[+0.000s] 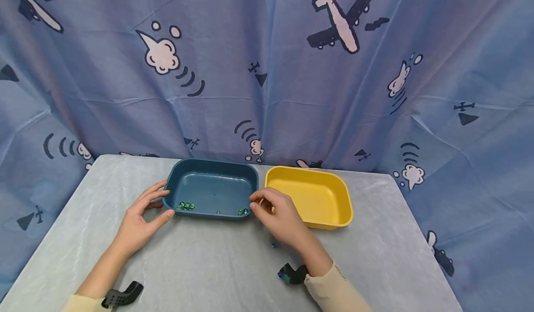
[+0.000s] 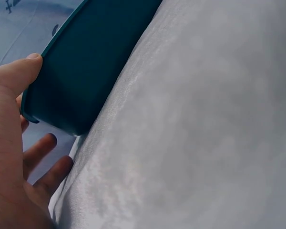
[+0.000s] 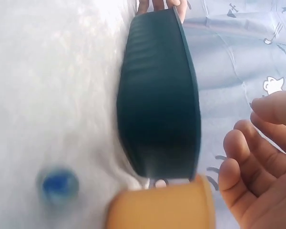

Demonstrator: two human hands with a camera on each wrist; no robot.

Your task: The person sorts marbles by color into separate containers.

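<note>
My left hand (image 1: 136,225) grips the front left corner of a dark teal plastic bin (image 1: 210,196), with the thumb at the rim and fingers at its left end. Inside the bin lie several green glass marbles (image 1: 185,206) near the front left, a small one in the middle, and a few greenish-blue marbles (image 1: 243,212) at the front right. My right hand (image 1: 280,217) hovers over the bin's right rim, between it and a yellow bin (image 1: 348,207). Its fingers (image 3: 238,143) are loosely bent, with nothing visible between them.
A blue marble (image 1: 274,245) lies on the grey cloth-covered table (image 1: 217,265) below my right hand. Another blue marble (image 1: 280,275) sits beside the right wrist camera (image 1: 294,275). A blue curtain (image 1: 233,71) with printed planes hangs behind the table.
</note>
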